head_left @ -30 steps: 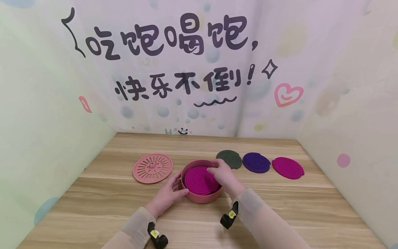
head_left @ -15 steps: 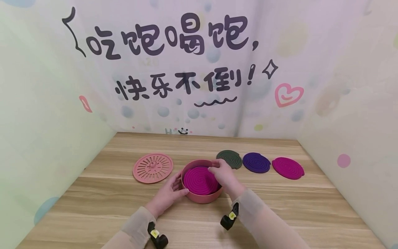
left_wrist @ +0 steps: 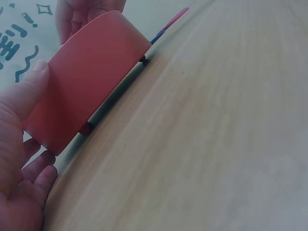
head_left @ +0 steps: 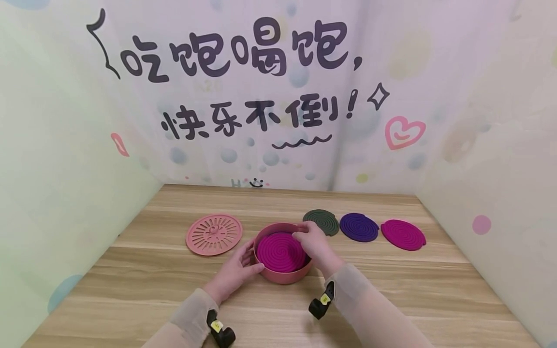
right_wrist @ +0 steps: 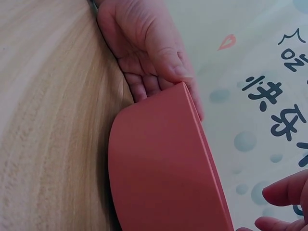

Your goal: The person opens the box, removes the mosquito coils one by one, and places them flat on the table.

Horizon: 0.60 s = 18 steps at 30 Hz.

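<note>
A round pink mosquito coil holder point(head_left: 285, 277) stands on short feet on the wooden table in front of me. Inside it lies a magenta mosquito coil point(head_left: 280, 253). My left hand point(head_left: 232, 273) grips the holder's left side, its thumb against the outer wall near the rim and its fingers lower down around the side. At the far right rim, my right hand point(head_left: 315, 245) holds the edge, with the thumb reaching inside over the coil. The left wrist view shows the holder's wall point(left_wrist: 91, 72) from the side.
A pink slotted lid point(head_left: 214, 235) lies left of the holder. A green coil point(head_left: 322, 222), a blue coil point(head_left: 359, 227) and another magenta coil point(head_left: 403, 235) lie in a row at the back right. Cloth walls enclose the table point(head_left: 143, 290).
</note>
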{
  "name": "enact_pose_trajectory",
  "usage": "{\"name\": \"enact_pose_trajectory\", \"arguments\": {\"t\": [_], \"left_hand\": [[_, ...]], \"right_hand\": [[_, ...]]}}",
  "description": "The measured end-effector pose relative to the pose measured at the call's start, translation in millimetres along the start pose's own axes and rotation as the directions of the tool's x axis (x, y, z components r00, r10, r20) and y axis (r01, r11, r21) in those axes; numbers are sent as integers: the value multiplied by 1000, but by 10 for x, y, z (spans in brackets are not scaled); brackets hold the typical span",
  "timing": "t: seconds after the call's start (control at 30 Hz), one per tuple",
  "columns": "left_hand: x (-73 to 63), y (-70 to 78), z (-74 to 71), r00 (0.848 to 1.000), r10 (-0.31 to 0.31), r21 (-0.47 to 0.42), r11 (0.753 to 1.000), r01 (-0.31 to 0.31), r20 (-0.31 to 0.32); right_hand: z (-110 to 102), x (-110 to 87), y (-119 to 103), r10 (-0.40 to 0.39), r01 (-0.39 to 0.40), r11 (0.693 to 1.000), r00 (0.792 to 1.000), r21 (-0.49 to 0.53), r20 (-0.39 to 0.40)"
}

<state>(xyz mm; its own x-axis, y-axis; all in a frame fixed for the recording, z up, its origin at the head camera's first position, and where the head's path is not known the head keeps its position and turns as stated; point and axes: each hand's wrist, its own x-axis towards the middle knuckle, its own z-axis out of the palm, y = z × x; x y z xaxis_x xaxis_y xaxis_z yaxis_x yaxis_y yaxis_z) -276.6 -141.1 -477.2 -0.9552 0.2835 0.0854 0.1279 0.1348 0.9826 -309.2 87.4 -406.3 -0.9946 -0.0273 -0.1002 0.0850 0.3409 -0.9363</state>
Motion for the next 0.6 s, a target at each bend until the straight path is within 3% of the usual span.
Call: {"name": "enact_pose_trajectory", "arguments": {"t": [0.6], "left_hand": [[5, -2, -1, 1000, 15, 1, 1000, -15, -2]], "right_hand": [[-30, 4, -6, 52, -53, 992, 999, 113, 10]]}}
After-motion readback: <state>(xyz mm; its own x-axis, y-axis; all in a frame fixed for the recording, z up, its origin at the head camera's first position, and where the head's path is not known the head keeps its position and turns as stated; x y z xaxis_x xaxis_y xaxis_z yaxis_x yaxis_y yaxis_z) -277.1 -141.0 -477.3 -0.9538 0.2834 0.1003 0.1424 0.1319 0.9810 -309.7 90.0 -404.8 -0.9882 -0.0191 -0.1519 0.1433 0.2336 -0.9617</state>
